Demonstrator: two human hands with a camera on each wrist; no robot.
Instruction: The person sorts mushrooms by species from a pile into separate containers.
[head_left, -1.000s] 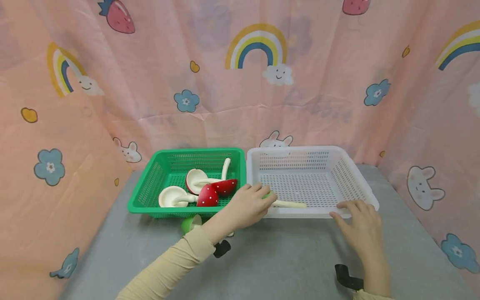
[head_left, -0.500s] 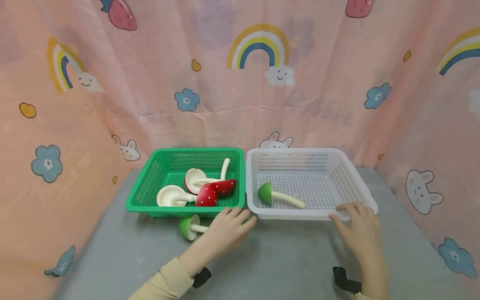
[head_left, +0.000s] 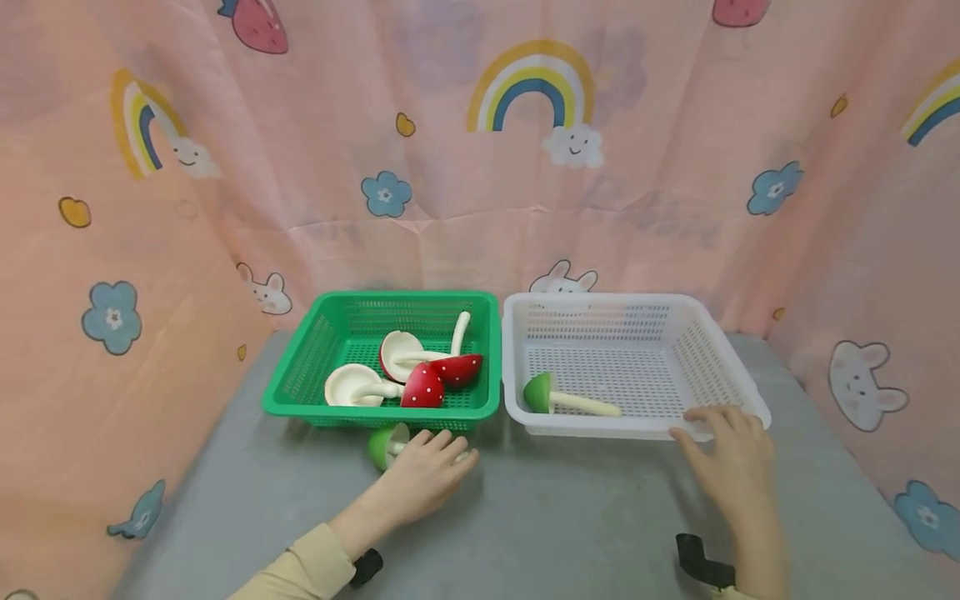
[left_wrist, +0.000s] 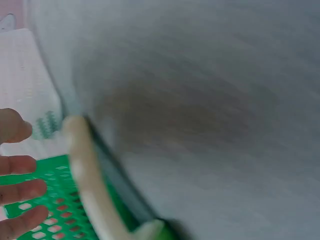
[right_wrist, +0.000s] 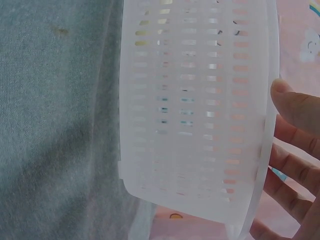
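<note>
A green-capped toy mushroom (head_left: 381, 448) lies on the grey table in front of the green basket (head_left: 300, 410). My left hand (head_left: 423, 479) is over its pale stem and hides part of it. In the left wrist view, the stem (left_wrist: 89, 180) runs beside the fingers, which are extended and spread, not wrapped round it. With thumb and fingers, my right hand (head_left: 731, 467) holds the front rim of the white basket (head_left: 592, 427) near its right corner. Inside that basket lies another green-capped toy mushroom (head_left: 573, 403), its stem pointing right.
Several red toy mushrooms (head_left: 423, 386) with white dots and cream stems lie in the green basket. Both baskets stand side by side at the back of the table (head_left: 570, 525). A pink patterned curtain (head_left: 465, 242) hangs behind and along the sides.
The left hand has come out of the white basket, leaving a green-capped mushroom there, and moved left and down to the mushroom on the table. The right hand stays at the rim.
</note>
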